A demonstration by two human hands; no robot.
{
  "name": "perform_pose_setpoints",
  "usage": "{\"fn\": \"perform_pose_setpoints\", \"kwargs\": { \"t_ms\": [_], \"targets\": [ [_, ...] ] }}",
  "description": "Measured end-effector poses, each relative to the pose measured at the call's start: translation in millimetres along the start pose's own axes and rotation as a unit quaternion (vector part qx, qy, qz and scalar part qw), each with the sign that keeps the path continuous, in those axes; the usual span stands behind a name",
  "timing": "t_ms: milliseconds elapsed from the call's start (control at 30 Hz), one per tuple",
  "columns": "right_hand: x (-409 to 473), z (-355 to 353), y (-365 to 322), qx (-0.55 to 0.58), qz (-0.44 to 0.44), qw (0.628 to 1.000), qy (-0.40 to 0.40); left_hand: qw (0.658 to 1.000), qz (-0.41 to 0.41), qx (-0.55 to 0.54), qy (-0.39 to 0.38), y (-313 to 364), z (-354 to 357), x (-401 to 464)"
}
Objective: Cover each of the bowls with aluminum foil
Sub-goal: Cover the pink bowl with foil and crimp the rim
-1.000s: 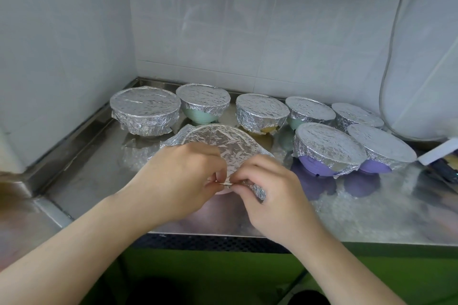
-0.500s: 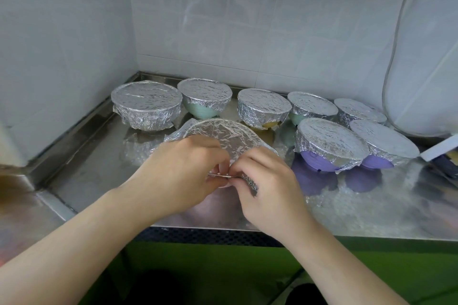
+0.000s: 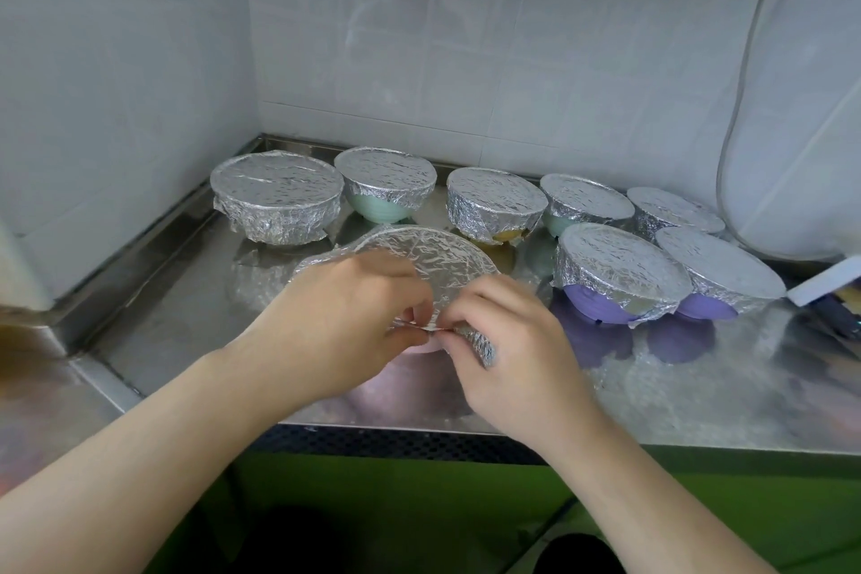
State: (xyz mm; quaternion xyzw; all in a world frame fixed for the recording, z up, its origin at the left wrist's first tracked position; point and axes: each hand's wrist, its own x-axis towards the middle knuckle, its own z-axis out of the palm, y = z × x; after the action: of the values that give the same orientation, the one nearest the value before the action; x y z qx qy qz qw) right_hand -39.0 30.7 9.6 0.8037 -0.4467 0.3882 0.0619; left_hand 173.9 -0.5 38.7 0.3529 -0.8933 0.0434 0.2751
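Observation:
A sheet of aluminum foil [image 3: 433, 254] lies crinkled over the top of the nearest bowl [image 3: 431, 344], of which only a sliver of pink wall shows under my hands. My left hand [image 3: 345, 322] and my right hand [image 3: 508, 340] meet at the bowl's near rim, and both pinch the foil's edge there. A fold of foil sticks out under my right fingers. Behind stand several bowls wrapped in foil: a fully wrapped one [image 3: 277, 196], a green one [image 3: 384, 186], a yellow one [image 3: 496, 205] and two purple ones [image 3: 619, 275] [image 3: 720, 277].
The bowls stand on a steel counter [image 3: 699, 387] in a tiled corner, with a raised lip on the left [image 3: 140, 242]. A white appliance with a cord [image 3: 792, 154] stands at the right, and a white handle [image 3: 822, 282] pokes in beside it. The counter's front edge runs just below my hands.
My hands stay at the near rim, fingers working the foil's edge slightly. The view has shifted a little; the bowls have not moved.

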Motion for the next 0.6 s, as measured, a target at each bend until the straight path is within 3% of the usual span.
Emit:
{"fn": "perform_pose_setpoints", "kwargs": {
  "t_ms": [200,433,600],
  "targets": [
    [-5,-8,6,0.053,0.028,0.998,0.003,1.0,0.005,0.005,0.004,-4,-6,2],
    [4,-20,16,0.04,0.097,0.993,0.056,0.993,-0.048,-0.033,-0.107,-23,-36,4],
    [10,-20,23,0.03,0.115,0.993,-0.001,0.991,-0.085,0.016,-0.102,-29,-42,0]
  ]
}}
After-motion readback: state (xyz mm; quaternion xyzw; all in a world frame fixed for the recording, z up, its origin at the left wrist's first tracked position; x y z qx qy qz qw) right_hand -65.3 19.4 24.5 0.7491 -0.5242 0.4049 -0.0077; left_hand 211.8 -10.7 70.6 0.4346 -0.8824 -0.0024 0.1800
